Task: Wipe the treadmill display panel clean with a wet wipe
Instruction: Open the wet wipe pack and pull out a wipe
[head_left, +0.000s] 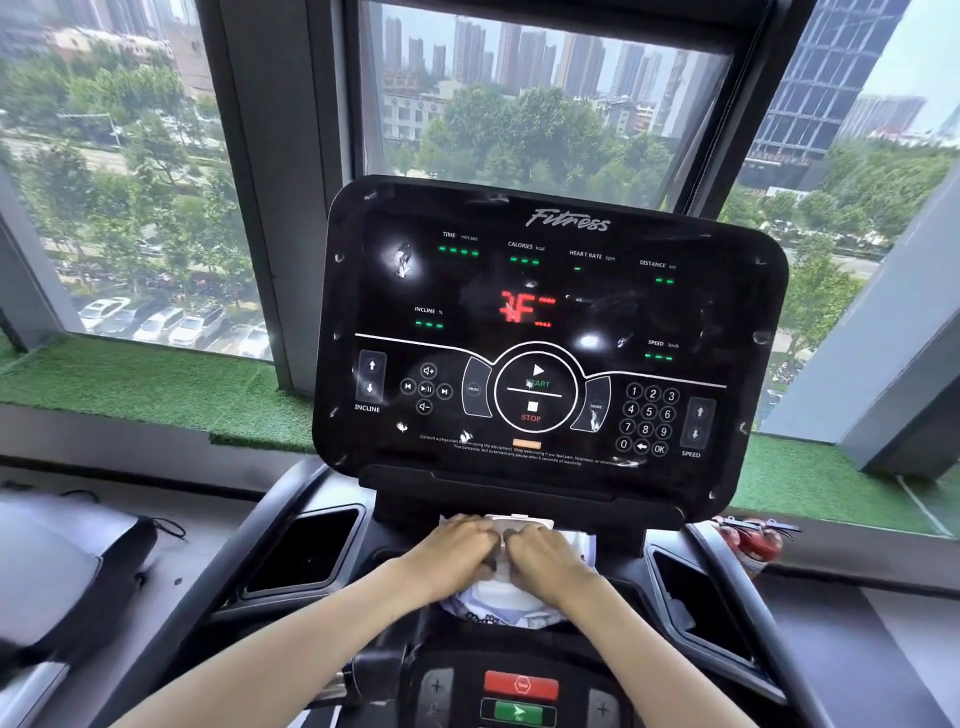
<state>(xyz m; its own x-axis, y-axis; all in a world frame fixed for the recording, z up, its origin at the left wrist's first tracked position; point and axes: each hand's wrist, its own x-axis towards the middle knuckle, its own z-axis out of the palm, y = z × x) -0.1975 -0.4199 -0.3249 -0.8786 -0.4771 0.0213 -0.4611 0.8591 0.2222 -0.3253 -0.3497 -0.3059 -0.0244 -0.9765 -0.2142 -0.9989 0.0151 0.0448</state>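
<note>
Below the treadmill display panel (545, 322), on the console ledge, a wet wipe pack (498, 597) is seen lying, white, with a pale flip lid (519, 521) at its far end. The pack is gripped by both hands. The left hand (452, 551) and the right hand (550, 558) are set side by side on top of it, fingers curled down near the lid, knuckles almost touching. The panel is lit with green dashes and red figures, and its dark glass is marked by white smears and specks. Nearer the person, a red stop button (521, 685) and a green button (518, 711) are seen on the lower bar.
</note>
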